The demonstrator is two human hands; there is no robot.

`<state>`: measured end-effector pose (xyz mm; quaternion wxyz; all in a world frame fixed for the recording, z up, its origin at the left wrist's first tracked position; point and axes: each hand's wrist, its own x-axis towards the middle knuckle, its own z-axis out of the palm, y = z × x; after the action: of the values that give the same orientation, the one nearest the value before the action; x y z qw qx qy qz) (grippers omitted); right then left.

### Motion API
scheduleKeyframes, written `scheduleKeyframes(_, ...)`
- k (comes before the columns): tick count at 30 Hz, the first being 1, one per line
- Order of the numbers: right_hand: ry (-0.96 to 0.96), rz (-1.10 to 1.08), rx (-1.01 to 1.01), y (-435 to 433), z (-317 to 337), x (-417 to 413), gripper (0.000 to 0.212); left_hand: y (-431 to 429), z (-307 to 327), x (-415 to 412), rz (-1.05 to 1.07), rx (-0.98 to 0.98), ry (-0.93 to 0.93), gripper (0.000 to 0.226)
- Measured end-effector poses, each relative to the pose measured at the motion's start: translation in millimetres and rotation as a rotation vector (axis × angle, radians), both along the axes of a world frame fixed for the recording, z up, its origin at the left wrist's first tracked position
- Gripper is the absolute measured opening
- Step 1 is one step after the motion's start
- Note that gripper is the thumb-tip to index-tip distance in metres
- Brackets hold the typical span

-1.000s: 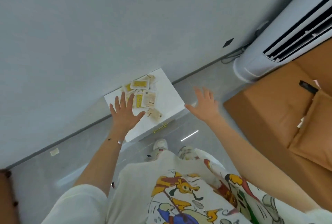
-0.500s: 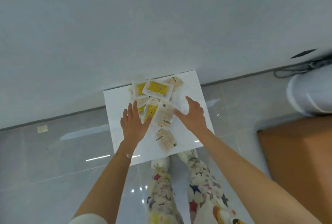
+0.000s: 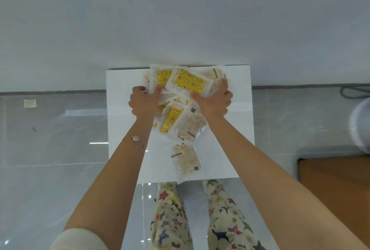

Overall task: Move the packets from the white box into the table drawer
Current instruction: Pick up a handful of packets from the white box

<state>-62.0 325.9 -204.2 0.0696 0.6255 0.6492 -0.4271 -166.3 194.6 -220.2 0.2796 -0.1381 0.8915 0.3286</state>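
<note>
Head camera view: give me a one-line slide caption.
Left hand and right hand grip a heap of packets on the white box; one packet lies apart.

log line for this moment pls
phase: gather | left grip: holds packet pile | right grip: holds same pile | loose packet: apart, on white box | drawer: not in view

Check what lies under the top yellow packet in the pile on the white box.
Under the top yellow packet a second yellow packet pokes out left and a pale packet right. Left hand and right hand grip the pile's sides; what lies deeper is covered.
</note>
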Motion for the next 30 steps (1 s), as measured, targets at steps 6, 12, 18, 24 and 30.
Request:
scheduleKeyframes(6,0.31,-0.344,-0.078,14.2,-4.1,3.5,0.096,-1.7,-0.7,2.5,0.055,0.164,-0.01,0.04)
scheduleKeyframes(12,0.399,-0.485,-0.109,31.6,0.6,1.1,0.073,-8.1,12.9,3.0,0.078,0.37,0.028,0.023)
scheduleKeyframes(18,0.549,-0.424,-0.063,24.2,23.2,20.8,0.021,-27.3,43.4,12.9,0.131,0.513,0.111,0.018)
scheduleKeyframes(24,0.537,-0.211,-0.086,25.2,72.7,42.5,0.013,-60.7,96.1,27.1,0.255,0.607,0.076,0.02)
scheduleKeyframes(30,0.512,0.016,-0.297,-3.2,159.2,60.6,0.031,-107.8,179.8,66.4,0.444,0.67,0.043,0.034)
